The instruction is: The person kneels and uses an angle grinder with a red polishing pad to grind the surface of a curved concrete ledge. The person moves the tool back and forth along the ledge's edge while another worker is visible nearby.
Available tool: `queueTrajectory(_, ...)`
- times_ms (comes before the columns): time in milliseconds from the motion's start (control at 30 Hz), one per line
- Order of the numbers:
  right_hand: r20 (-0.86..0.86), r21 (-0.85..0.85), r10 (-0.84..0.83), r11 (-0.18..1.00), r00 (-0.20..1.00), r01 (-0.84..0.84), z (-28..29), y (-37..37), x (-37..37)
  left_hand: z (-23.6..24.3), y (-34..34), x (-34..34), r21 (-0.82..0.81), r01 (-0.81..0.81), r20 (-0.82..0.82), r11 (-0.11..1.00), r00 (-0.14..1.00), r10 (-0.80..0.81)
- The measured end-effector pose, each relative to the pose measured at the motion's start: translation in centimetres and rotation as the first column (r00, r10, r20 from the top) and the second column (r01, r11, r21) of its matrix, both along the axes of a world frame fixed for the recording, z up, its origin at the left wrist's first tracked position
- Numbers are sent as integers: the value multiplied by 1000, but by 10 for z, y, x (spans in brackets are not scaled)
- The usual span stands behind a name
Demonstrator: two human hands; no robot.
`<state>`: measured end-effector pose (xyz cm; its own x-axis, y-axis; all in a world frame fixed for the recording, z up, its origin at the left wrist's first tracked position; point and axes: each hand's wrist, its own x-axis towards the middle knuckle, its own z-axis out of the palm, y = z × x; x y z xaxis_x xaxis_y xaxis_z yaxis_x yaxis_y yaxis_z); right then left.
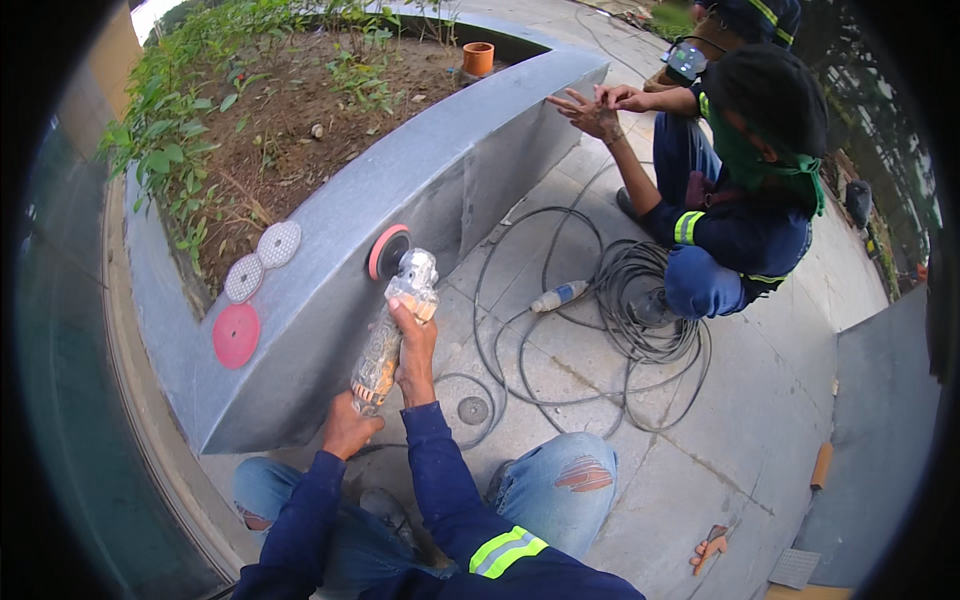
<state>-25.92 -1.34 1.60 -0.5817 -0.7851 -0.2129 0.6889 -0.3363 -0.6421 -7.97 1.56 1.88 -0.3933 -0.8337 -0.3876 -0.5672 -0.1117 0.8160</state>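
My left hand (350, 427) is closed round the rear end of a dusty orange-and-grey angle polisher (378, 360). Farther forward on its body, my right hand (415, 352) grips near the head. The tool's black-and-red round pad (388, 252) is against or very near the edge of a grey stone planter wall (480, 190); I cannot tell if it touches. On the wall's top, to the left, lie a pink-red round polishing pad (237, 336) and two whitish textured pads (244, 278), (279, 244). Both my sleeves are dark blue.
A co-worker (740, 190) squats at right, hands held together. Coiled black cable (645, 300) and a white-and-blue connector (560, 296) lie on the paving. Plants and an orange pipe (478, 58) stand in the planter. Hand tools (710, 548) lie at lower right.
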Motion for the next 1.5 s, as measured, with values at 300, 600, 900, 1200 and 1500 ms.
queueTrajectory(300, -125, 35, 26, 999, 992, -21, -16, 13, 18, -13, 32, 10, 9, -99, -161, 995, 982, 100)
queueTrajectory(600, -149, 37, -15, 999, 989, 21, 11, -4, -17, 10, -3, -18, -20, 46, -100, 999, 994, -47)
queueTrajectory(900, -31, 17, 17, 1000, 999, -17, -23, 4, 10, -6, 11, 14, -16, 33, -139, 999, 990, -35)
queueTrajectory(1200, -29, -50, 22, 998, 999, -23, 13, 10, 37, -11, 6, 42, -147, 27, -37, 989, 999, -33)
queueTrajectory(1500, -19, 7, -22, 1000, 1000, 22, -5, 16, 30, -9, 12, 27, 24, -3, 56, 1000, 998, 2)
